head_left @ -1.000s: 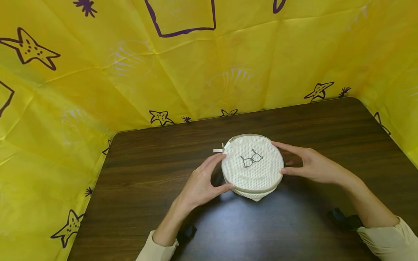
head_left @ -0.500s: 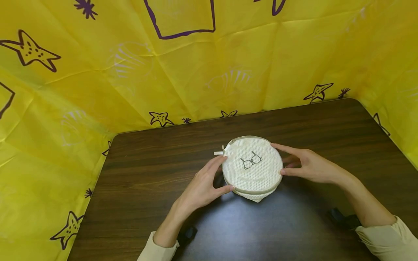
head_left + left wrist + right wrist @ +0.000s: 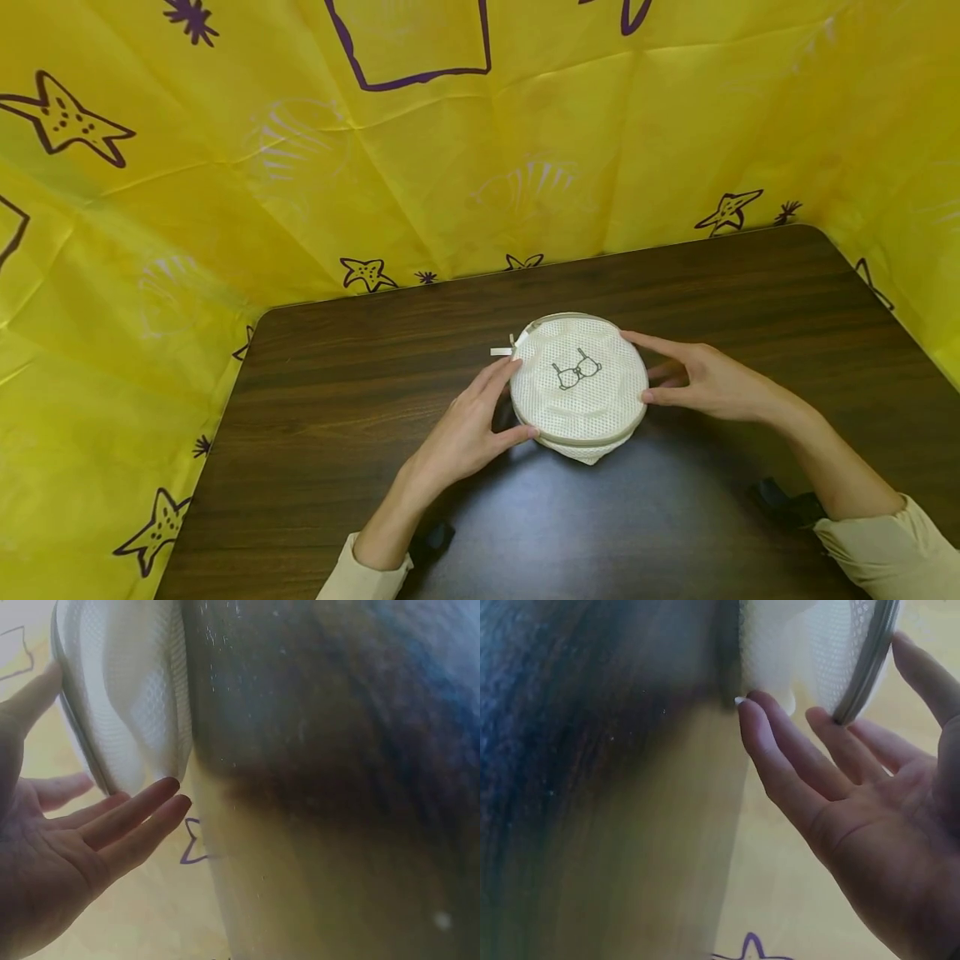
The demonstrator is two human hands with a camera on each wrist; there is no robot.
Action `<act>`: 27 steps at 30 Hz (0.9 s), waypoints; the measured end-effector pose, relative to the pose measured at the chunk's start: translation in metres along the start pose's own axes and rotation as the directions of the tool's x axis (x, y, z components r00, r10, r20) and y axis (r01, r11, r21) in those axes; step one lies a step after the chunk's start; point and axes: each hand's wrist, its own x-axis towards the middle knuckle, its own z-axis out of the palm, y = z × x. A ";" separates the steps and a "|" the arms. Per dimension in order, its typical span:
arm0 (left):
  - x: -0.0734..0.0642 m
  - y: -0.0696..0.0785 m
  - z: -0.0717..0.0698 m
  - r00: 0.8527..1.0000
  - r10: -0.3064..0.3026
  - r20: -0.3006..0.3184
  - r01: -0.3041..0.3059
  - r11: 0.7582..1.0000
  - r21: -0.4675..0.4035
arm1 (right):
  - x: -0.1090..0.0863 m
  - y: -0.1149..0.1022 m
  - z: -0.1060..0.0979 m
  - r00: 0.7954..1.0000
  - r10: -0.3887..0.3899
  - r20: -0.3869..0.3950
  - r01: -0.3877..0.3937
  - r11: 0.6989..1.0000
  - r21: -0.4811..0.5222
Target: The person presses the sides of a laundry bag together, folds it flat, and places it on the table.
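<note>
A round cream mesh laundry bag [image 3: 581, 396] with a bra drawn on its top sits on the dark wooden table between the two hands. Its zipper runs round the rim, and a small white tag [image 3: 500, 352] sticks out at the upper left. My left hand [image 3: 465, 429] touches the bag's left side, fingers spread, its thumb at the front rim. On the right, my right hand [image 3: 705, 379] rests spread fingertips and thumb against the opposite rim. In both wrist views, the lower fingers extend along the bag's soft mesh side [image 3: 154, 697], near the tabletop. Its contents are hidden.
The dark wood-grain table [image 3: 337, 400] has rounded far corners. A yellow cloth [image 3: 420, 167] printed with starfish and shells hangs behind it and along both sides. Dark straps [image 3: 787, 504] show near the wrists, below rolled cream sleeves [image 3: 885, 537].
</note>
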 end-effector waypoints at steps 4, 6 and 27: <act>0.001 -0.002 0.001 1.000 -0.002 -0.011 0.002 1.000 0.009 | 0.000 0.000 0.002 1.000 -0.003 0.000 0.003 1.000 0.018; 0.001 -0.002 0.001 1.000 -0.003 -0.016 0.003 1.000 0.015 | 0.000 -0.001 0.003 1.000 0.003 -0.001 -0.003 1.000 0.020; 0.002 -0.002 -0.001 1.000 -0.012 -0.010 0.013 0.999 0.030 | 0.004 -0.002 0.007 0.996 0.090 -0.004 -0.090 0.994 -0.056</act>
